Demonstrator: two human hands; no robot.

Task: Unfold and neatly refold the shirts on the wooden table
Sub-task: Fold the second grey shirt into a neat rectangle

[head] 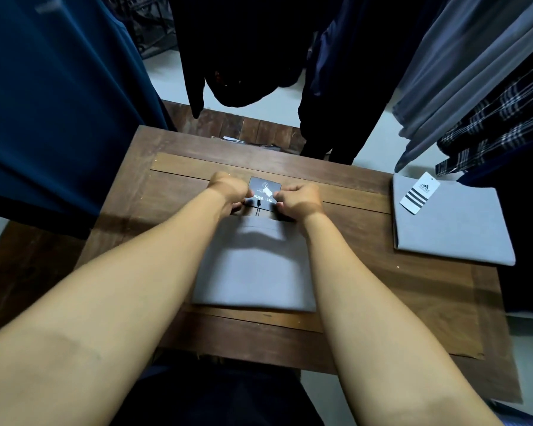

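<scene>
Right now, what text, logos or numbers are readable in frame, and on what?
"SH - Wid", upside down, its end covered by fingers: on the dark hang tag pinched by the left hand and right hand, at the near grey shirt.
Circled mark and white sticker on that tag: too blurred to read.
Three-stripe logo and black stripes: on the white hang tag on the right-side grey shirt; its wording is too small to read.
</scene>
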